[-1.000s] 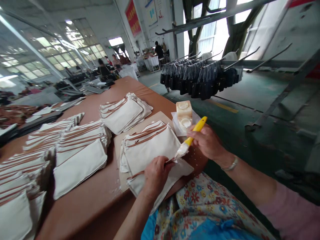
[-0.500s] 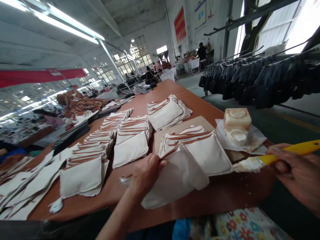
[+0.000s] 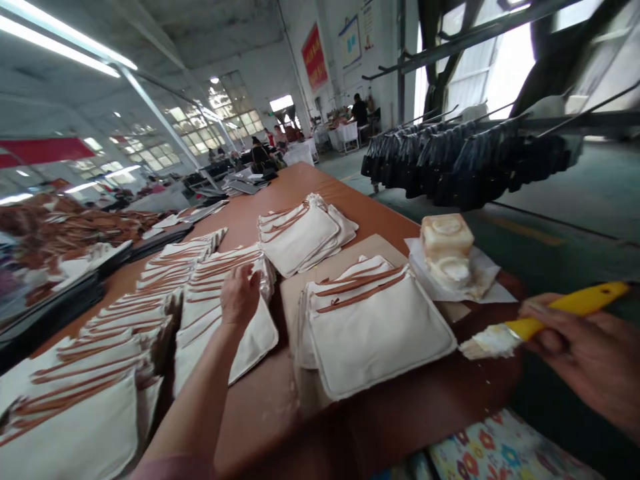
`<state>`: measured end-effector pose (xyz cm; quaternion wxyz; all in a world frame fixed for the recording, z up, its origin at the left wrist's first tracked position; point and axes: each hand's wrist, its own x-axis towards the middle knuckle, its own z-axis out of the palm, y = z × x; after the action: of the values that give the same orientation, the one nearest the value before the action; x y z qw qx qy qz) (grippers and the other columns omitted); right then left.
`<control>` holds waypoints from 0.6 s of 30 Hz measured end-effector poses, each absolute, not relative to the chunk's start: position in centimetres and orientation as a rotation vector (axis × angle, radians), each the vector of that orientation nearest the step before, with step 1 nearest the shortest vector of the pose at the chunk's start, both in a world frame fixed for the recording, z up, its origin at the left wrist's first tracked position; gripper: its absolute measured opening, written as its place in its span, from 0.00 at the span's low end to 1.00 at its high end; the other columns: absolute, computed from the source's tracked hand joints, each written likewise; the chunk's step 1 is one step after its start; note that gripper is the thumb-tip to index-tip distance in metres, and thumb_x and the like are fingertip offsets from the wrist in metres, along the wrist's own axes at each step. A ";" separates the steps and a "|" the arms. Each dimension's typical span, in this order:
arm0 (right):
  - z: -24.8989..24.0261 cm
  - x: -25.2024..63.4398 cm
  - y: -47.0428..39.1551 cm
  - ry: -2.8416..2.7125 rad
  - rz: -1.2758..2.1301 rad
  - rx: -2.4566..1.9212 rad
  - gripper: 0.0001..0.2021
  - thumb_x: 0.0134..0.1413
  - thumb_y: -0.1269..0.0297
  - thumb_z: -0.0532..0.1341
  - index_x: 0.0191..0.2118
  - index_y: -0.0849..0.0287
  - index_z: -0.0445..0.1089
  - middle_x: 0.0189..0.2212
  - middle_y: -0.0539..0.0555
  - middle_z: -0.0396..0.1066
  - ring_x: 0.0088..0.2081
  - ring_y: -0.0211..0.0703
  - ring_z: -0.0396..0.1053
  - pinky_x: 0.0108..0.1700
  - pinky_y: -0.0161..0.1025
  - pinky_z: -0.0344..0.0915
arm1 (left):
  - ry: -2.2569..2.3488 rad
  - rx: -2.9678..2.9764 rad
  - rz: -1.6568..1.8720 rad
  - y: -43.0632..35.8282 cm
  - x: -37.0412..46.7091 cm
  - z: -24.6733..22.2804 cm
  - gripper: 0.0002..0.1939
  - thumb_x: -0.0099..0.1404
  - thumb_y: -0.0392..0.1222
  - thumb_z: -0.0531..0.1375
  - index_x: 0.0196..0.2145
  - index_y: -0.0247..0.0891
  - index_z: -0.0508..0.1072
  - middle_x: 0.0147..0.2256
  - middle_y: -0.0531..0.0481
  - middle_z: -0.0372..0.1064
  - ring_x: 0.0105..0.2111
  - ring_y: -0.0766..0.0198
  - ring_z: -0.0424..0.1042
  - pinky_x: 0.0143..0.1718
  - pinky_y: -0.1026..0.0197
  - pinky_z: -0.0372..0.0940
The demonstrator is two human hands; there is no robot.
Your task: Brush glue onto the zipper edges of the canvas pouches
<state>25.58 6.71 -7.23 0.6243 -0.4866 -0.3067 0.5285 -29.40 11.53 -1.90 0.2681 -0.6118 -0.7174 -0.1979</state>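
Observation:
My right hand (image 3: 575, 347) is closed round the yellow handle of a flat brush (image 3: 543, 321). White paste coats its bristles, which point left beside the front cream fabric pouch (image 3: 380, 333) of a small stack on brown cardboard. That pouch has a brown strip along its top. My left hand (image 3: 241, 293) reaches over a middle row of similar pouches (image 3: 257, 340), with its fingers curled near their strips. What is between those fingers is hidden. Beyond the cardboard stack lies another pile of pouches (image 3: 303, 237).
A paste-smeared container (image 3: 447, 247) stands on white paper (image 3: 493, 283) at the right. More pouches (image 3: 75, 427) overlap in a row at the left. Black bags (image 3: 440, 167) hang from a rack beyond the brown table (image 3: 345, 187). People work at the back.
My left hand has moved left and away from me, from a blurred pouch before the cardboard stack to the middle row. The brush stays in my right hand. The view has turned right.

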 end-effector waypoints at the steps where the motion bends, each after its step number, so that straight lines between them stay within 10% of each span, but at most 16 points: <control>1: -6.5 25.3 6.7 -0.692 1.216 -1.149 0.10 0.41 0.58 0.76 0.28 0.52 0.76 0.18 0.51 0.60 0.20 0.35 0.58 0.19 0.39 0.59 | -1.909 -1.788 -0.587 12.7 -26.6 -2.7 0.18 0.73 0.50 0.50 0.47 0.37 0.72 0.42 0.41 0.73 0.44 0.52 0.71 0.45 0.56 0.62; 9: -5.0 25.2 6.5 -0.576 1.278 -1.047 0.15 0.41 0.56 0.76 0.30 0.58 0.74 0.16 0.45 0.57 0.21 0.33 0.54 0.23 0.29 0.59 | -2.034 -2.502 -0.326 17.2 -4.7 -6.5 0.16 0.71 0.52 0.53 0.37 0.42 0.76 0.41 0.45 0.73 0.40 0.58 0.72 0.40 0.60 0.61; 18: -7.1 28.5 6.5 -0.745 1.157 -0.992 0.10 0.56 0.58 0.69 0.32 0.58 0.72 0.18 0.45 0.59 0.22 0.36 0.56 0.27 0.34 0.59 | -2.179 -2.520 -0.331 17.8 0.1 -7.5 0.11 0.62 0.48 0.63 0.35 0.37 0.75 0.39 0.43 0.74 0.41 0.54 0.72 0.40 0.59 0.62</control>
<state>28.50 6.51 -7.13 0.6613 -0.4386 -0.3295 0.5116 0.09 17.80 -7.52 -0.1028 -0.7487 -0.6475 -0.0984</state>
